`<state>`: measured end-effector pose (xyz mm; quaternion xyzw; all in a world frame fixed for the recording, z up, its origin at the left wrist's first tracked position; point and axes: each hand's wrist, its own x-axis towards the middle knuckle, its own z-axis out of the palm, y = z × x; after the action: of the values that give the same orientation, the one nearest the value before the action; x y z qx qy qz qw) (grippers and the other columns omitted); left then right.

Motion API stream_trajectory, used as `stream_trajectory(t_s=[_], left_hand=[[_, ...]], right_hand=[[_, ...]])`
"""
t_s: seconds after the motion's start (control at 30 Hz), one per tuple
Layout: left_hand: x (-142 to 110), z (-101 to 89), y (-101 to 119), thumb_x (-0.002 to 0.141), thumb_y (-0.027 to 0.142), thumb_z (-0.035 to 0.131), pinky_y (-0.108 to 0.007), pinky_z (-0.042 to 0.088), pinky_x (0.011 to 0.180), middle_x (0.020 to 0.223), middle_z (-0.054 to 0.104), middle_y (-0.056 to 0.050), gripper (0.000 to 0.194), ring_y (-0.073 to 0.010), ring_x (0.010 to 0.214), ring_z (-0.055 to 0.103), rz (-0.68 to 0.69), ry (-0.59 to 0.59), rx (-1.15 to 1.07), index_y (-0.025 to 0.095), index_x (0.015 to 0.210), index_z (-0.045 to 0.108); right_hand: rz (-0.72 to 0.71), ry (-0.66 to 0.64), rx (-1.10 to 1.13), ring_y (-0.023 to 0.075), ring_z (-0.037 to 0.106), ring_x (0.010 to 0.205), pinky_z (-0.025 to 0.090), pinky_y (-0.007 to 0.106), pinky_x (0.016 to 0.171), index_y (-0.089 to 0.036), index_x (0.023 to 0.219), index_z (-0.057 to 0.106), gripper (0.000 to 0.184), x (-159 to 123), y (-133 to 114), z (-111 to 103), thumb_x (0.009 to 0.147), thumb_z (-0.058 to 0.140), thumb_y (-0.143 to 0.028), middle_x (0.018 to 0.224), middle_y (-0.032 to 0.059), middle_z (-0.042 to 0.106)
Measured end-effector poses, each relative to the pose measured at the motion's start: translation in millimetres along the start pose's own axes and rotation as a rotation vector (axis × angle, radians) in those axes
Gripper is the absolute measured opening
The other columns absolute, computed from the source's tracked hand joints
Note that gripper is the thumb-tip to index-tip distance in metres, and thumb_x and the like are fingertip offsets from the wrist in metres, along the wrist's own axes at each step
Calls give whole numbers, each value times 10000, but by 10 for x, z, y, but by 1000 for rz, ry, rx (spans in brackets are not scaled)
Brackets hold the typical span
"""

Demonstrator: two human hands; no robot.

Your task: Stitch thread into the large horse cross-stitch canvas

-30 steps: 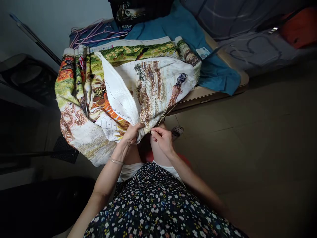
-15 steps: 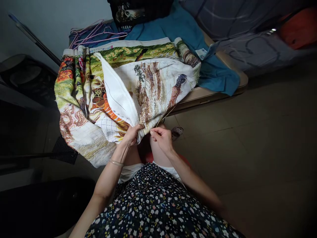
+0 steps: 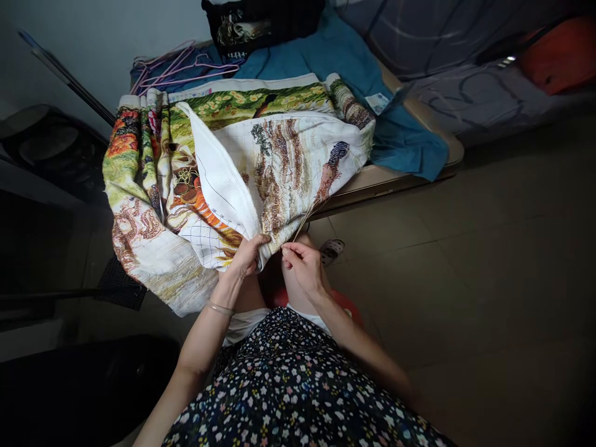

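Note:
A large cross-stitch cloth [image 3: 223, 167] with green, orange and brown pictures hangs from a low table toward my lap. My left hand [image 3: 246, 256] is closed on a folded lower edge of the cloth. Just to its right, my right hand [image 3: 302, 266] pinches a yellowish thread [image 3: 305, 217] that runs up to the cloth's underside. A needle is too small to make out. My flowered dress fills the bottom of the view.
A low wooden table [image 3: 391, 177] carries a blue cloth [image 3: 354, 56], pink hangers [image 3: 181, 59] and a dark bag [image 3: 261, 22]. A sandal [image 3: 331, 249] lies on the tiled floor. Dark objects stand at the left, bedding at the top right.
My right hand has shifted slightly left toward the cloth edge. The left hand keeps its grip.

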<state>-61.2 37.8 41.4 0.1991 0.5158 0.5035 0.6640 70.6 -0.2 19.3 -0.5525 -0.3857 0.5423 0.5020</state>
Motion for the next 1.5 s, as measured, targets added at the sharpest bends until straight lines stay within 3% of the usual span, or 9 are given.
stream_trajectory(t_s=[0.17,0.5,0.77,1.17,1.5], left_hand=[[6,-2,-4,503,165,703,-306,477,780,696,625,-9,262,-149,724,581,11,1,-9,150,753,625],[6,-17,-20,527,164,690,-347,468,885,829,679,-34,367,-198,890,622,50,-25,-11,153,892,647],[32,-45,-70,517,155,708,-330,460,879,790,666,-20,347,-174,828,612,44,8,-38,139,856,637],[28,-46,-61,540,155,695,-341,459,892,818,676,-30,363,-201,913,621,74,-18,-20,155,900,648],[16,-44,-92,537,160,687,-329,454,869,792,649,-11,360,-162,808,583,85,-9,-19,144,892,633]], right_hand=[[2,-28,-15,89,464,499,394,231,482,-132,826,707,255,17,-57,-27,719,664,-359,597,-1,581],[-36,-46,-48,88,448,489,355,235,485,-126,762,692,224,74,-100,-41,718,663,-343,559,-15,551],[-27,-63,-58,89,455,496,367,230,479,-131,804,698,274,42,-113,-41,736,660,-394,579,-9,561],[-60,-75,-81,89,442,491,358,234,485,-138,734,687,232,101,-124,-45,725,646,-366,558,-12,551],[-34,-95,-49,78,434,470,355,222,456,-137,728,667,257,96,-141,-43,723,674,-393,550,-13,548]])
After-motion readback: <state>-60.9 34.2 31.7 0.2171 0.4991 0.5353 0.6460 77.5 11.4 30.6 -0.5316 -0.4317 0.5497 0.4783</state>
